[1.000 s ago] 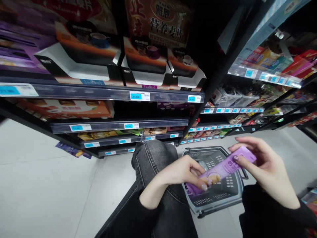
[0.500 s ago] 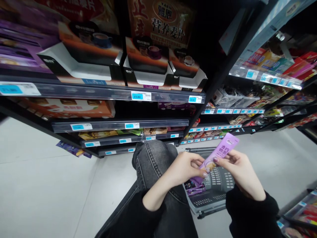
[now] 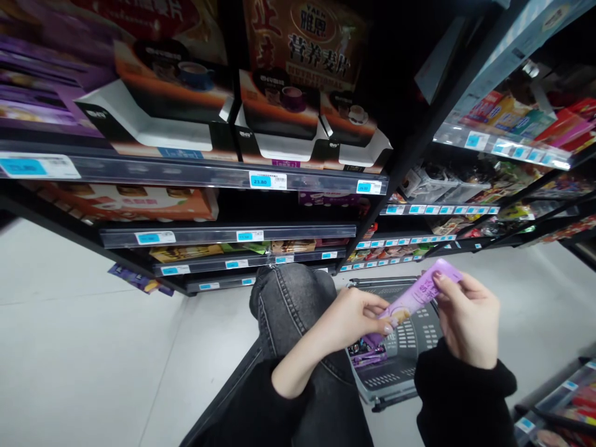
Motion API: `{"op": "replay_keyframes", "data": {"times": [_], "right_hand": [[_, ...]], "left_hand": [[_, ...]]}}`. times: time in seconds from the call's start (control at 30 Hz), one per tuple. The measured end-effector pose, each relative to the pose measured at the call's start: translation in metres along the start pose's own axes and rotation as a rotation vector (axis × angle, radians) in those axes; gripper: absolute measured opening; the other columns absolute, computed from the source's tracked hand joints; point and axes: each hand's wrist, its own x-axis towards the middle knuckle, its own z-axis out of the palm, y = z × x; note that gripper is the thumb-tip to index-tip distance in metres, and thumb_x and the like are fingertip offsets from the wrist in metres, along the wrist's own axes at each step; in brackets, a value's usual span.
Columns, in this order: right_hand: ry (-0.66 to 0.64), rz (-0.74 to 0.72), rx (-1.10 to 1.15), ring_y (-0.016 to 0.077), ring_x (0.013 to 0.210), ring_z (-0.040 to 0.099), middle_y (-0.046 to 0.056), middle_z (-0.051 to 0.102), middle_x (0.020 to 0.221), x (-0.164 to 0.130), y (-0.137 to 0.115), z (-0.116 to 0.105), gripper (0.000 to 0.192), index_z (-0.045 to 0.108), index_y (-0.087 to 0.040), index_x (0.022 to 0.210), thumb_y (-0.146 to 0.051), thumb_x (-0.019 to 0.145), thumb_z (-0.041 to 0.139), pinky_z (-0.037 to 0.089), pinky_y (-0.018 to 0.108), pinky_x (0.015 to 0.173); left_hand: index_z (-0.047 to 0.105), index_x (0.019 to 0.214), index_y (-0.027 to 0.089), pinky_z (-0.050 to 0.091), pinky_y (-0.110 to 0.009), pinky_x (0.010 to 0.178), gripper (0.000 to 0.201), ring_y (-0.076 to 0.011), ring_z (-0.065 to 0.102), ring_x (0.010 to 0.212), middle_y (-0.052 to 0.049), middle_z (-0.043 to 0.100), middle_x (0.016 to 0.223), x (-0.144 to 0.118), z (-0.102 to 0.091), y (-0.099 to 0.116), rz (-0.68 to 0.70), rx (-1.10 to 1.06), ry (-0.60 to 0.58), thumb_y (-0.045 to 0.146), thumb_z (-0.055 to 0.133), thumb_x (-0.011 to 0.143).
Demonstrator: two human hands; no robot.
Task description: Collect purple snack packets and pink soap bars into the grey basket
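A slim purple milk tea sachet [image 3: 406, 303] is held tilted between my two hands, over a grey shopping basket [image 3: 395, 375]. My left hand [image 3: 358, 316] pinches its lower end between thumb and fingers. At the upper right end, my right hand [image 3: 468, 310] grips the sachet with the thumb on its printed face. Several purple and dark sachets [image 3: 370, 359] lie in the left part of the basket, below my left hand. The sachet covers part of the basket's inside.
Just left of the basket is my bent knee [image 3: 293, 298] in dark jeans. Ahead stands a black shelf with open cardboard boxes [image 3: 284, 133] and price labels [image 3: 267, 180]. More stocked shelves [image 3: 465, 186] run to the right. A purple packet [image 3: 139, 279] sticks out low at the left.
My right hand has shifted from the middle of the sachet up to its top end, moving right. The left hand keeps its hold at the lower end.
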Motion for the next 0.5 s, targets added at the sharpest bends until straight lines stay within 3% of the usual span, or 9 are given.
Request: {"op": "replay_keyframes", "data": {"times": [0.17, 0.23, 0.33, 0.5], "right_hand": [[0.068, -0.070, 0.017, 0.0099, 0.057, 0.058, 0.002, 0.066, 0.060, 0.004, -0.003, 0.002, 0.032, 0.071, -0.012, 0.069, -0.026, 0.045, 0.087, 0.049, 0.020, 0.056], [0.137, -0.153, 0.016, 0.0097, 0.056, 0.057, 0.002, 0.065, 0.058, 0.004, 0.000, 0.001, 0.030, 0.071, -0.012, 0.069, -0.027, 0.048, 0.086, 0.046, 0.020, 0.054], [0.223, -0.297, -0.038, 0.0085, 0.054, 0.053, 0.001, 0.063, 0.059, 0.004, 0.007, -0.005, 0.027, 0.072, -0.013, 0.072, -0.026, 0.052, 0.084, 0.042, 0.020, 0.051], [0.226, -0.348, -0.150, 0.0076, 0.051, 0.051, -0.001, 0.062, 0.061, 0.006, 0.015, -0.023, 0.026, 0.071, -0.013, 0.077, -0.027, 0.058, 0.082, 0.041, 0.022, 0.050]], "left_hand": [[0.075, 0.088, 0.014, 0.049, -0.024, 0.067, 0.026, -0.0165, 0.065, 0.072, -0.004, 0.071, 0.076, 0.000, -0.002, 0.000, 0.007, 0.100, 0.033, 0.023, 0.075, 0.063], [0.075, 0.077, 0.015, 0.040, -0.021, 0.055, 0.018, -0.0120, 0.057, 0.059, 0.000, 0.065, 0.062, -0.001, -0.003, 0.001, 0.012, 0.241, 0.051, 0.030, 0.074, 0.067], [0.073, 0.068, 0.016, 0.025, -0.022, 0.046, 0.022, -0.0075, 0.041, 0.047, 0.005, 0.053, 0.050, -0.002, -0.003, 0.003, 0.021, 0.376, 0.065, 0.037, 0.070, 0.073], [0.072, 0.067, 0.017, 0.025, -0.022, 0.048, 0.024, -0.0081, 0.042, 0.048, 0.005, 0.052, 0.050, -0.002, -0.003, 0.003, 0.029, 0.457, 0.119, 0.040, 0.072, 0.071]]}}
